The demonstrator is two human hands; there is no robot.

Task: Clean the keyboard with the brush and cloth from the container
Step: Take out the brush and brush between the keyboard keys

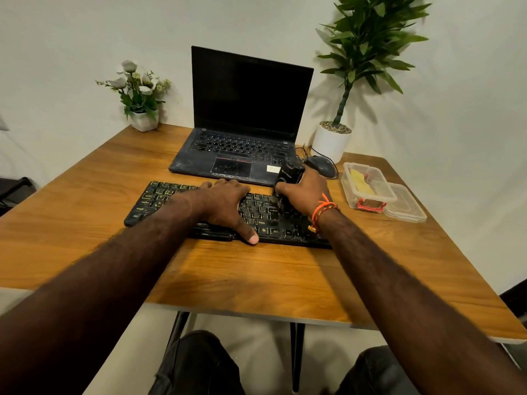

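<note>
Here, black keyboard with yellow-lit legends, left hand flat on keys, right hand gripping black brush.

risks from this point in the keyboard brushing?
1. The right hand grips the brush upright over the keys; hard strokes could pop a keycap off the keyboard.
2. The left hand lies flat on the keyboard, so it hides keys that may go unbrushed.
3. The laptop sits open just behind; dust flicked away could land on it.
</note>
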